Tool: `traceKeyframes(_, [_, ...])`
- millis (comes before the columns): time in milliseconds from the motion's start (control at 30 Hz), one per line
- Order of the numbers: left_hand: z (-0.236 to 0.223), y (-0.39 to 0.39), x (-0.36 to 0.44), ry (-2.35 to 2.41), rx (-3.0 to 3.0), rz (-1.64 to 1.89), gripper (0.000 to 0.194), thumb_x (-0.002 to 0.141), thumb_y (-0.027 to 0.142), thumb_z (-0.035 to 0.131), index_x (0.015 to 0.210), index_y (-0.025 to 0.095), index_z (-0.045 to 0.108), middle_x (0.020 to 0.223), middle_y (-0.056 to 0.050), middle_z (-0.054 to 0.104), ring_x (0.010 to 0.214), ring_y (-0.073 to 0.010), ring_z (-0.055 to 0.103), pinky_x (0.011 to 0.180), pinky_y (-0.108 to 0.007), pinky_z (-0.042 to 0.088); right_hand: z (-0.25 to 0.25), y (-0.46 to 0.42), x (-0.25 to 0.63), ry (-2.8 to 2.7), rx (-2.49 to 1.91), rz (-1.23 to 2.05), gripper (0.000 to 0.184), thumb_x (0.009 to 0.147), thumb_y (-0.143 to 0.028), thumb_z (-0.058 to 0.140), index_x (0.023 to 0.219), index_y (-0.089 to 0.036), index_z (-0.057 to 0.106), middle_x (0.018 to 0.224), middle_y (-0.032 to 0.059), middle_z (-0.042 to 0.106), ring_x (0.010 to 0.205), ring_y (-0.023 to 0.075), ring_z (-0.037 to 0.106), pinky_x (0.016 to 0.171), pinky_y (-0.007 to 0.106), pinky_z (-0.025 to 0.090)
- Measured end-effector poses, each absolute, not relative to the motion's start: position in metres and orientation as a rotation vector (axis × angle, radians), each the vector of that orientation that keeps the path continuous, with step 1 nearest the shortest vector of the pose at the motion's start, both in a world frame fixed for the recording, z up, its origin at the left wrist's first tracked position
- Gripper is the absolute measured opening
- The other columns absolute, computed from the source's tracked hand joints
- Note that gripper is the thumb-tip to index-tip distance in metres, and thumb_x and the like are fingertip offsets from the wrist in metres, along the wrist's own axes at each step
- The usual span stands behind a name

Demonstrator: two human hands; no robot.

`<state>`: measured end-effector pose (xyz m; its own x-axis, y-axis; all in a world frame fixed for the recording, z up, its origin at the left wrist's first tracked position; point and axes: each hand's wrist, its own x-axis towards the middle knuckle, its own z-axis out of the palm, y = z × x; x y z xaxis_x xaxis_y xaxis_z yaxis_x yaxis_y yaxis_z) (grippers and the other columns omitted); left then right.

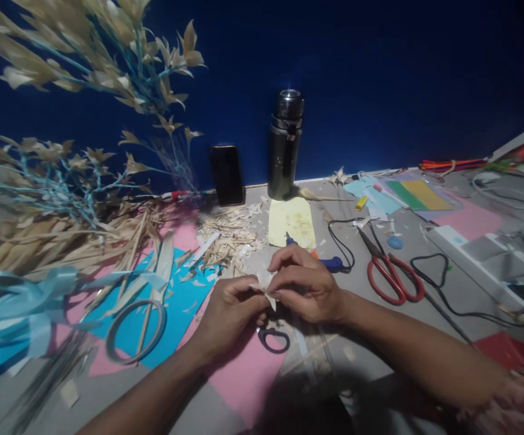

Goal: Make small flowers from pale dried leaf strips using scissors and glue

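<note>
My left hand and my right hand meet at the middle of the table. Between their fingertips they pinch a small pale husk flower with pointed petals. Fingers of both hands are closed on it, and its base is partly hidden. Just behind my right hand lies a blue glue gun, its dark nozzle over a yellow pad. Below the hands shows a dark scissor handle. To the right lie red-handled scissors.
A thermos flask and a phone stand by the blue wall. Husk-flower branches fill the left, above dried husks. A tape roll lies on blue paper. At right is a white power strip with cords.
</note>
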<state>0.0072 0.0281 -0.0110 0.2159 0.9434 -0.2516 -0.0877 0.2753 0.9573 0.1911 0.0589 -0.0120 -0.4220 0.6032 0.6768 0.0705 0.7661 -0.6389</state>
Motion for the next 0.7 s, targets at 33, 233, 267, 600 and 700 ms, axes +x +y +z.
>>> traceKeyframes(33, [-0.011, 0.028, 0.007, 1.098, 1.01, 0.914, 0.016, 0.067, 0.022, 0.08, 0.057, 0.015, 0.069, 0.048, -0.001, 0.062, 0.045, -0.0121, 0.056, 0.049, -0.024, 0.043, -0.012, 0.059, 0.191, -1.939, -0.521, 0.66, 0.012, 0.09, -0.012, 0.064, 0.091, -0.02, 0.072, 0.1, 0.0092, 0.062, 0.09, 0.0207, 0.063, 0.077, 0.035, 0.054])
traceKeyframes(233, [-0.013, 0.029, 0.004, 1.046, 0.944, 0.911, 0.019, 0.071, 0.029, 0.083, 0.063, 0.014, 0.074, 0.048, -0.003, 0.064, 0.045, -0.0117, 0.056, 0.052, -0.024, 0.045, -0.013, 0.06, 0.192, -1.915, -0.569, 0.71, 0.008, 0.094, -0.018, 0.063, 0.091, -0.021, 0.07, 0.099, 0.009, 0.064, 0.093, 0.022, 0.063, 0.082, 0.037, 0.054])
traceKeyframes(267, [-0.014, 0.03, 0.003, 1.031, 0.926, 0.913, 0.021, 0.07, 0.03, 0.084, 0.064, 0.014, 0.074, 0.048, -0.002, 0.064, 0.044, -0.0114, 0.056, 0.051, -0.024, 0.045, -0.014, 0.06, 0.192, -1.912, -0.565, 0.713, 0.008, 0.094, -0.018, 0.063, 0.091, -0.021, 0.07, 0.099, 0.0089, 0.064, 0.093, 0.0218, 0.063, 0.081, 0.037, 0.054])
traceKeyframes(600, [-0.021, 0.028, 0.006, 0.844, 0.546, 0.873, 0.033, 0.056, 0.032, 0.097, 0.063, 0.012, 0.073, 0.055, -0.003, 0.068, 0.038, -0.0083, 0.054, 0.037, -0.019, 0.041, -0.013, 0.061, 0.19, -1.919, -0.525, 0.717, 0.009, 0.096, -0.016, 0.061, 0.093, -0.021, 0.068, 0.097, 0.0085, 0.064, 0.091, 0.021, 0.063, 0.08, 0.036, 0.055])
traceKeyframes(700, [-0.023, 0.026, 0.006, 0.824, 0.465, 0.854, 0.033, 0.054, 0.029, 0.098, 0.064, 0.012, 0.072, 0.056, -0.003, 0.068, 0.039, -0.0082, 0.054, 0.035, -0.018, 0.041, -0.013, 0.061, 0.19, -1.908, -0.506, 0.729, 0.009, 0.095, -0.015, 0.062, 0.093, -0.021, 0.068, 0.097, 0.008, 0.063, 0.09, 0.0203, 0.063, 0.079, 0.035, 0.055])
